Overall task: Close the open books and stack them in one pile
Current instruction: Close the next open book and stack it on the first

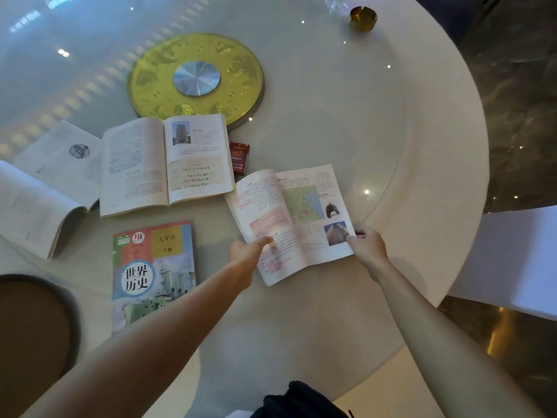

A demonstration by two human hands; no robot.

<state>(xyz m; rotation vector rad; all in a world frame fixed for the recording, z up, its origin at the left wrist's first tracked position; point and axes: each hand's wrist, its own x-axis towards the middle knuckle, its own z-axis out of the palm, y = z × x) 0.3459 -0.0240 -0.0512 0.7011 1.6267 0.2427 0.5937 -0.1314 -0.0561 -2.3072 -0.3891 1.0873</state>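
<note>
An open book with pinkish pages and a map [291,218] lies at the right of the round table. My left hand [245,257] grips its lower left page edge, thumb on top. My right hand [366,247] pinches its lower right corner. A closed textbook with a colourful cover [153,273] lies flat to the left of my left arm. Behind it lies a second open book [165,164] showing a building photo. A third open book with white pages [45,182] lies at the far left, partly under the second one.
A small red box [239,156] sits between the two nearer open books. A gold turntable disc [196,78] marks the glass table's middle; a gold ashtray [363,18] stands far back right. A brown round seat [30,336] is at the lower left, a white chair [512,257] at right.
</note>
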